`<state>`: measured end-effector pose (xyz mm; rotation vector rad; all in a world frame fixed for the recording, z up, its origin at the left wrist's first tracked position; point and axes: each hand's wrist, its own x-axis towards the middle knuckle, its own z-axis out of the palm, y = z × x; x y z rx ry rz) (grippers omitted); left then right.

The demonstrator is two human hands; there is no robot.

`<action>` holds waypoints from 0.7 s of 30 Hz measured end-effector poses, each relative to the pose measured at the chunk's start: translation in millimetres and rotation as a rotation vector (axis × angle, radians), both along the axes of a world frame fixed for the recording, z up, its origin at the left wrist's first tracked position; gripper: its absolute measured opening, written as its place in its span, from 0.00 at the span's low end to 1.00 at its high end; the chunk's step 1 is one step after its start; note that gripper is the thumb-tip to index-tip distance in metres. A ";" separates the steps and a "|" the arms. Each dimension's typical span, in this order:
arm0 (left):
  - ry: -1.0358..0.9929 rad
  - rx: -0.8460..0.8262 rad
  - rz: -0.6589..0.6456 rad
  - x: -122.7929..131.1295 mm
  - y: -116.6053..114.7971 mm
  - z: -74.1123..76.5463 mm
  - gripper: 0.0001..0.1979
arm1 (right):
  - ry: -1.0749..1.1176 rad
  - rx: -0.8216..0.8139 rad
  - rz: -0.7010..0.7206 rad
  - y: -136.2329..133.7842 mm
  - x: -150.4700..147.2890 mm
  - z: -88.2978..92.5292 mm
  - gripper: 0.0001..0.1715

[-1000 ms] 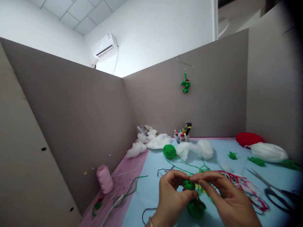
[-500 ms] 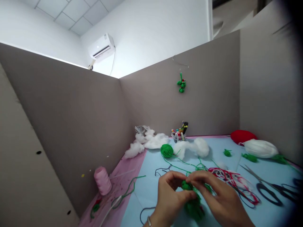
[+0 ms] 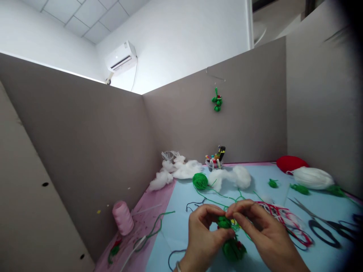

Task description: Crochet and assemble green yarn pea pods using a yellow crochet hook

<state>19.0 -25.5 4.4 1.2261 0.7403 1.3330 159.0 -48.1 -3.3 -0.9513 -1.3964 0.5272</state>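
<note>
Both hands are held up close together in front of the person. The left hand [image 3: 202, 240] is curled inward, its thumb and fingers [image 3: 202, 212] bent into a pinch, wrist low. The right hand [image 3: 265, 234] reaches across from the right, its fingers [image 3: 244, 207] arched downward, tips just beside the left thumb.

Bright, diffuse light washed the white wall [image 3: 181, 41] nearly to overexposure. Wide-angle distortion bowed the grey partition [image 3: 79, 151] on the left, soft shadows lay beneath the cotton wadding [image 3: 187, 170], and the far-right frame edge fell dark and blurred.
</note>
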 end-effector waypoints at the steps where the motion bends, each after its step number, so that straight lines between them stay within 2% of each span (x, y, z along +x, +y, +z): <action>1: -0.003 -0.005 0.001 0.0 0.2 -0.6 0.17 | -0.019 0.006 -0.017 0.3 -1.3 -2.2 0.09; 3: 0.001 -0.007 -0.010 -0.5 1.1 -2.8 0.17 | -0.119 0.098 -0.071 -0.1 -5.1 -6.8 0.07; 6: 0.035 0.033 -0.033 -1.6 2.3 -6.4 0.15 | -0.358 0.384 -0.104 -2.7 -10.2 -10.7 0.09; 7: 0.047 0.046 -0.034 -1.8 2.4 -6.8 0.15 | -0.395 0.427 -0.105 -3.6 -10.7 -10.2 0.09; 9: 0.059 0.057 -0.021 -1.8 1.9 -5.7 0.15 | -0.322 0.321 -0.143 -4.9 -9.7 -6.8 0.08; 11: 0.062 0.047 -0.006 -1.3 0.9 -2.9 0.15 | -0.120 0.133 -0.176 -5.5 -7.1 -1.7 0.07; 13: 0.058 0.044 0.002 -0.7 0.0 -0.2 0.15 | 0.051 0.026 -0.155 -5.7 -5.3 1.8 0.09; 16: 0.046 0.043 0.007 -0.6 -0.4 0.8 0.15 | 0.094 -0.004 -0.093 -5.8 -5.3 0.7 0.10; 21: 0.031 0.040 -0.014 -1.7 -0.6 -0.3 0.16 | 0.072 -0.038 -0.101 -4.6 -6.0 -8.5 0.11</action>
